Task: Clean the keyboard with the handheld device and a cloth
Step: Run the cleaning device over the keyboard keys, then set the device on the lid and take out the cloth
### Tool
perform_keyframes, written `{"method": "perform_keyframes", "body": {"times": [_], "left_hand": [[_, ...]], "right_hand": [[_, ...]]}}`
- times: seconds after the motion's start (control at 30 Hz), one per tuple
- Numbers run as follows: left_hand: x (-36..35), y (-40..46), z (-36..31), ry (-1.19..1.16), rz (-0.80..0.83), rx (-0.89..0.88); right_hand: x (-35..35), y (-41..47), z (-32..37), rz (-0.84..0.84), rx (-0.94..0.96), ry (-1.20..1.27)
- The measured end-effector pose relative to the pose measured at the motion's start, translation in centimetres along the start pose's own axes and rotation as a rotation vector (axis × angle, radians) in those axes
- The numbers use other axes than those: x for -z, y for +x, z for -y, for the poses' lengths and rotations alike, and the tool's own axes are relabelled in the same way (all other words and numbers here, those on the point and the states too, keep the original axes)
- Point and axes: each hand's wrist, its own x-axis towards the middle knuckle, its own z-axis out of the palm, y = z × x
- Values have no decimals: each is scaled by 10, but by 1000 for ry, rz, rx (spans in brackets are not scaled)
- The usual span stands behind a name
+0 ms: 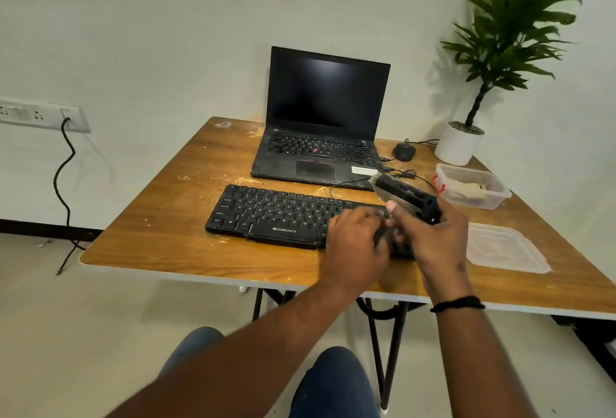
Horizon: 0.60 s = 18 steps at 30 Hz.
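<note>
Keyboard (273,214), flat black plastic; right hand (433,237) grips the black cylindrical device (408,197), left hand (355,244) curled, grasp unclear.

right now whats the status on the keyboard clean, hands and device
Right hand grips handheld device above keyboard. Left hand over right-side keys, fingers curled, hold unclear. No cloth in view. Laptop and cable close behind.
</note>
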Motion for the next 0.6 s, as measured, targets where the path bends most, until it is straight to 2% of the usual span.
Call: {"method": "perform_keyframes", "body": {"times": [0.07, 0.13, 0.2, 0.3, 0.43, 0.53, 0.6], "left_hand": [[14, -5, 0, -197, -73, 136], [33, -12, -2, -523, -71, 357], [56, -15, -3, -859, 37, 549], [87, -18, 13, -1125, 245, 637], [114, -19, 32, -1091, 301, 628], [122, -22, 38, -1086, 229, 611], [124, -27, 44, -1075, 157, 574]], "right_hand": [[-4, -12, -5, 26, 9, 45], [-9, -26, -9, 74, 58, 42], [-13, -35, -15, 151, 104, 66], [-13, -41, -19, 321, 154, 60], [-25, -47, -14, 418, 159, 13], [-35, -52, -16, 345, 83, 12], [-37, -58, -18, 305, -47, 125]]}}
